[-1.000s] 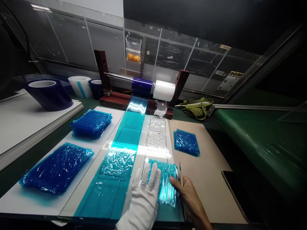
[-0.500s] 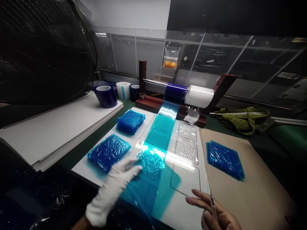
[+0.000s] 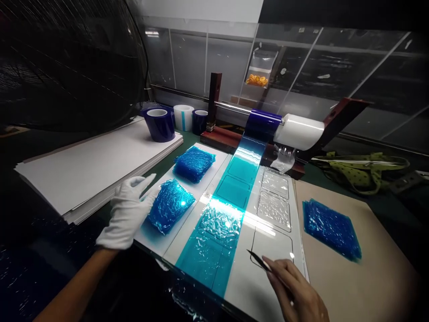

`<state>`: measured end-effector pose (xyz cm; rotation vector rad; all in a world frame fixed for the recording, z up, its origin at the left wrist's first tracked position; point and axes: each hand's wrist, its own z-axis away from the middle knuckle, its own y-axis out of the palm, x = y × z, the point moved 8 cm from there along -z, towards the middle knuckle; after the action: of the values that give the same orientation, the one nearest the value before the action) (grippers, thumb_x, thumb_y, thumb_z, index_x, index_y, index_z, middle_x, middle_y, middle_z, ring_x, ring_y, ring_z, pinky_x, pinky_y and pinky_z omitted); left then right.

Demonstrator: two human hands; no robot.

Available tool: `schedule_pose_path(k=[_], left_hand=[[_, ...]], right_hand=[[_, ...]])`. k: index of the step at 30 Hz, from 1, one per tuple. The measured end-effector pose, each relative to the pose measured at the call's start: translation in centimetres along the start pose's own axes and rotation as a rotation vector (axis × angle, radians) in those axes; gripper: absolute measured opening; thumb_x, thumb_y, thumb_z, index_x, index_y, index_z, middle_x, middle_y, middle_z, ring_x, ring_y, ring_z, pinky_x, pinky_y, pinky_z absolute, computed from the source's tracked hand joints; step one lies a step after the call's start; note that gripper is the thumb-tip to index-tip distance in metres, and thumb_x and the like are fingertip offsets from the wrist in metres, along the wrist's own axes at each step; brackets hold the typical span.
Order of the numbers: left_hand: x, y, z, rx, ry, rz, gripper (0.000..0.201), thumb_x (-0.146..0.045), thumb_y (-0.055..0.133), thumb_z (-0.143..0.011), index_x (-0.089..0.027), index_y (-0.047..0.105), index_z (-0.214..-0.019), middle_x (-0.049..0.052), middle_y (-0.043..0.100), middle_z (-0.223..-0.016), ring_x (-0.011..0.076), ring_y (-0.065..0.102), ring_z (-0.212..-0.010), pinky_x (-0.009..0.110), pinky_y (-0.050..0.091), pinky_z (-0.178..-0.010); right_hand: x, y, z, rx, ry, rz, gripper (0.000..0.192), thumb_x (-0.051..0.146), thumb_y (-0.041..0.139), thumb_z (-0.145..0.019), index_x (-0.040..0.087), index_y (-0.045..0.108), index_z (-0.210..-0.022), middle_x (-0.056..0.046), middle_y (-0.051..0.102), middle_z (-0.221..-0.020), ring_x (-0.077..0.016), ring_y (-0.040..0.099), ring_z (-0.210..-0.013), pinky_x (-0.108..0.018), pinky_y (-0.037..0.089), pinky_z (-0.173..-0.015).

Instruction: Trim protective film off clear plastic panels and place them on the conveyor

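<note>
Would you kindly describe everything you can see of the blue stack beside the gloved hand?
The near blue stack is a low pile of glossy, crinkled, translucent blue film pieces, roughly rectangular and turned at an angle. It lies flat on the white board, in front of a second similar pile. The white-gloved left hand touches its left edge.

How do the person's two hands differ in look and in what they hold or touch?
The left hand wears a white glove; the right hand is bare. The left hand lies open, fingers against a stack of blue film pieces; the right hand grips a thin dark tool over the white board. Both hover low at the board's near end.
</note>
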<state>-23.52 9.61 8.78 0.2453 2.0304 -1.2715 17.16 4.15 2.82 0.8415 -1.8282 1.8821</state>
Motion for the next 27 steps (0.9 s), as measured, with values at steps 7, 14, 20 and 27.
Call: schedule_pose_path(k=[7, 14, 20, 27], left_hand=[[-3.2, 5.0, 11.1, 0.126, 0.559, -0.234, 0.021, -0.036, 0.061, -0.086, -0.040, 0.071, -0.104, 0.006, 0.057, -0.106, 0.0189, 0.057, -0.097, 0.033, 0.055, -0.082], [-1.4, 7.1, 13.3, 0.140, 0.555, -0.401, 0.024, -0.031, 0.061, -0.087, -0.038, 0.071, -0.108, 0.010, 0.062, -0.106, 0.0235, 0.059, -0.098, 0.040, 0.056, -0.082], [-2.6, 6.2, 13.3, 0.023, 0.640, -0.406, 0.023, -0.033, 0.066, -0.083, -0.037, 0.071, -0.104, 0.007, 0.063, -0.106, 0.0234, 0.061, -0.090, 0.036, 0.056, -0.071], [2.4, 4.3, 13.1, 0.164, 0.184, -0.168, 0.041, -0.062, 0.054, -0.082, -0.022, 0.062, -0.079, 0.000, 0.060, -0.072, 0.0146, 0.058, -0.062, 0.027, 0.048, -0.060]], right_hand=[[8.2, 5.3, -3.9, 0.005, -0.259, 0.432, 0.021, 0.020, 0.047, -0.095, 0.026, 0.066, -0.089, -0.003, 0.067, -0.084, -0.0184, 0.063, -0.068, -0.026, 0.032, -0.051], [13.1, 10.4, -7.9, 0.153, -0.349, 0.619, 0.020, 0.010, 0.053, -0.090, 0.023, 0.064, -0.081, -0.001, 0.067, -0.085, -0.0167, 0.060, -0.074, -0.029, 0.015, -0.048], [12.4, 9.7, -7.4, 0.184, -0.346, 0.647, 0.021, 0.006, 0.053, -0.089, 0.022, 0.064, -0.080, 0.000, 0.067, -0.085, -0.0172, 0.060, -0.076, -0.030, 0.014, -0.048], [5.7, 4.0, -3.8, 0.161, -0.280, 0.734, 0.028, 0.004, 0.047, -0.088, 0.026, 0.064, -0.084, 0.001, 0.067, -0.084, -0.0175, 0.062, -0.074, -0.026, 0.023, -0.046]])
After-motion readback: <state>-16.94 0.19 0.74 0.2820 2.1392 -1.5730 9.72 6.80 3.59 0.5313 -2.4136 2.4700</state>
